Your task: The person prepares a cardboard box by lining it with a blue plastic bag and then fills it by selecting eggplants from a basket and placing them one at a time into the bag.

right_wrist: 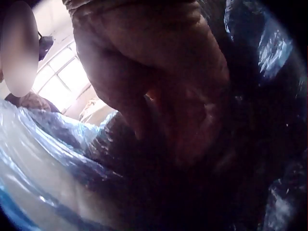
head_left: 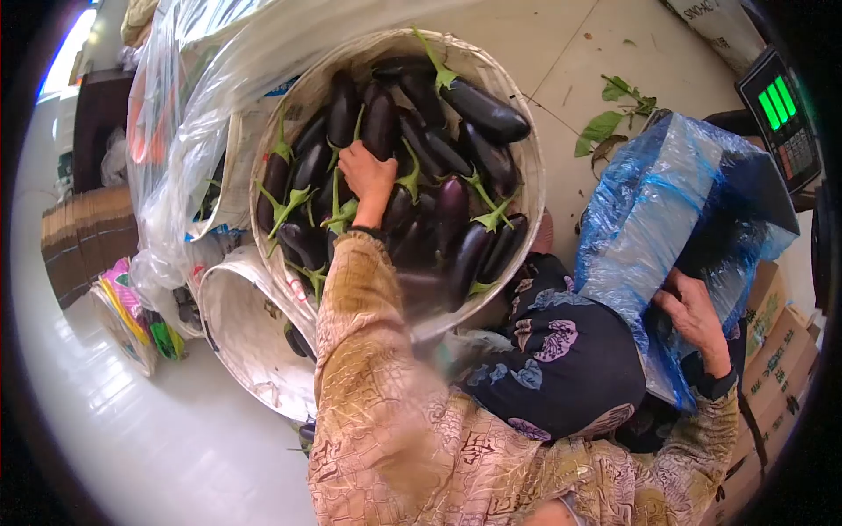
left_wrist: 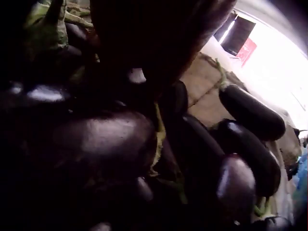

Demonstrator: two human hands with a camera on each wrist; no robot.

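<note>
A large round basket [head_left: 524, 88] is heaped with dark purple eggplants [head_left: 478, 110] with green stems. My left hand [head_left: 367, 180] reaches into the left part of the heap and grips the lower end of an eggplant [head_left: 380, 123]. In the left wrist view that hand is a dark shape above glossy eggplants [left_wrist: 252, 113]. On the right, my right hand [head_left: 695, 316] hangs inside a blue plastic bag [head_left: 645, 197] with a wide mouth. In the right wrist view its fingers [right_wrist: 192, 130] point down, thumb apart, with nothing visible between them; the bag's inside is dark.
A white bucket [head_left: 254, 342] lies tipped beside the basket, near clear plastic sheeting [head_left: 162, 175]. A scale display [head_left: 779, 110] with green digits stands beyond the bag. Loose leaves [head_left: 601, 130] lie on the tiled floor; cardboard boxes [head_left: 776, 359] are at right.
</note>
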